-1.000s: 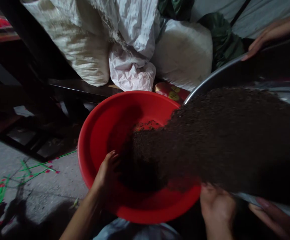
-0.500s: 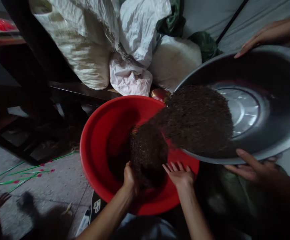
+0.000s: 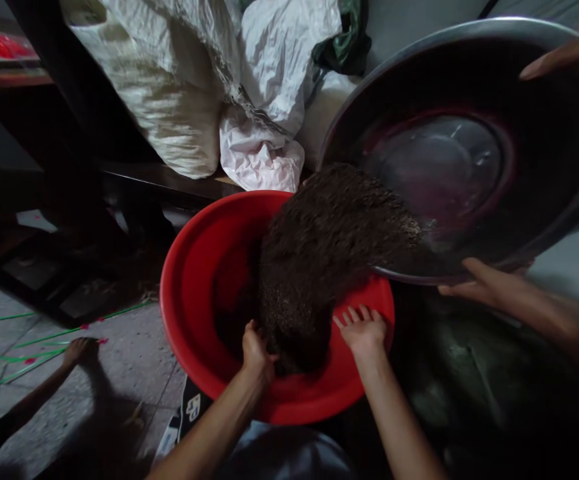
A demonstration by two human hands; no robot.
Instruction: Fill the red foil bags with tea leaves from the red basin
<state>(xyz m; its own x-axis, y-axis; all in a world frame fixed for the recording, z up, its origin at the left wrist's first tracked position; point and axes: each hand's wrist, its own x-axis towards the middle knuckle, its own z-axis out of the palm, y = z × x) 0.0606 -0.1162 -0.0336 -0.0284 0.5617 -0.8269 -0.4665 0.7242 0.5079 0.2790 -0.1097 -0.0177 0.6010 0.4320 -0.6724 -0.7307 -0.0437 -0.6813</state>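
Evidently, the right hand (image 3: 365,331) splays free over the tub (image 3: 183,287); left hand (image 3: 256,352) by grains (image 3: 316,250), grip unclear; below-left of its fingers, unreadable logo (image 3: 192,407).

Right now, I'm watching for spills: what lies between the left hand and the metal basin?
In the head view, dark loose material lies between the left hand and the metal basin.
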